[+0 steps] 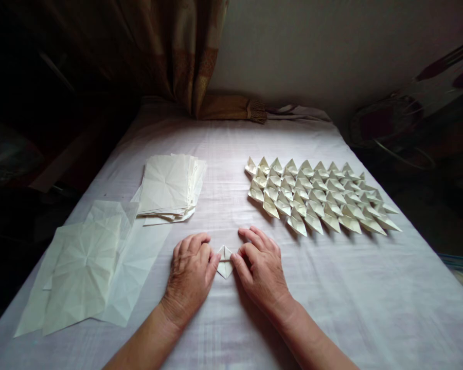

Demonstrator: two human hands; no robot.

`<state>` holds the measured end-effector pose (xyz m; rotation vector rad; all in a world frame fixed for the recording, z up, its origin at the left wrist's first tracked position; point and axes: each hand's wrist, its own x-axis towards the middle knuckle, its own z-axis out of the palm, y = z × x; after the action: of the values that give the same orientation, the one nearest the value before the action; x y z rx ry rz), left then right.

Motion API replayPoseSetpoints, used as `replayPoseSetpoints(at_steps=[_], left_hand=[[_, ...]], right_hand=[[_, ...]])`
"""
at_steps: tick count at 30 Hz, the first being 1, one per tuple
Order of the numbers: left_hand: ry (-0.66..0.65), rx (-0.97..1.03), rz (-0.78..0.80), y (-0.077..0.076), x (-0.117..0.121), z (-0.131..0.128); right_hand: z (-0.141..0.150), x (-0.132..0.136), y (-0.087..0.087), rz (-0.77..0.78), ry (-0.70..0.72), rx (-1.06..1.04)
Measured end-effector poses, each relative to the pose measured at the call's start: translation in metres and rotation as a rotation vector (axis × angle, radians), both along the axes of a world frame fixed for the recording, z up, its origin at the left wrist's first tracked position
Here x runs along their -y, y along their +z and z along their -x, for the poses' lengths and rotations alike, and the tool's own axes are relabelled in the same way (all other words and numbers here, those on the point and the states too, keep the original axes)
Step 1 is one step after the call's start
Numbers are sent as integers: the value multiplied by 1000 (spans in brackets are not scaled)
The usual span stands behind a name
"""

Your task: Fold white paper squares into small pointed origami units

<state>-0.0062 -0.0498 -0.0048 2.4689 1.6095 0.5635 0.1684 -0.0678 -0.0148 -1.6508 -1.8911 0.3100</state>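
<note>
A small folded paper piece [226, 268], diamond-shaped with creases across its middle, lies between my two hands. My left hand [191, 267] pinches its left corner, thumb on top and fingers curled. On the opposite corner, my right hand [263, 264] presses with thumb and index finger, while its other fingers reach forward. The undersides of the fingertips are hidden. Beyond my right hand stand several rows of folded paper boats [316, 192] with pointed tips, packed close together.
A stack of creased paper sheets [165, 180] sits at the back left. Nearer, loose creased sheets [87, 267] overlap on the left. Everything rests on a pale cloth [370, 288] covering the table. A brown curtain [195, 56] hangs down to its far edge.
</note>
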Motion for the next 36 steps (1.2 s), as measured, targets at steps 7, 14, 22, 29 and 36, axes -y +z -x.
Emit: replayPoseSetpoints(at_steps=[7,14,22,29,36], left_hand=[[24,-13,14,0,-1,-1],[51,-17,23,-2,0,-2],[66,-3,12,-4,-1,-2],[17,61,-4,-6,-1,0],[-68,62,27,-6,-1,3]], right_hand=[[3,-1,1,19,-15,24],[6,-1,0,29,-40,23],[8,-1,1,24,-53,0],[17,-3,1,75,-90,25],[7,-5,4,122,-59,4]])
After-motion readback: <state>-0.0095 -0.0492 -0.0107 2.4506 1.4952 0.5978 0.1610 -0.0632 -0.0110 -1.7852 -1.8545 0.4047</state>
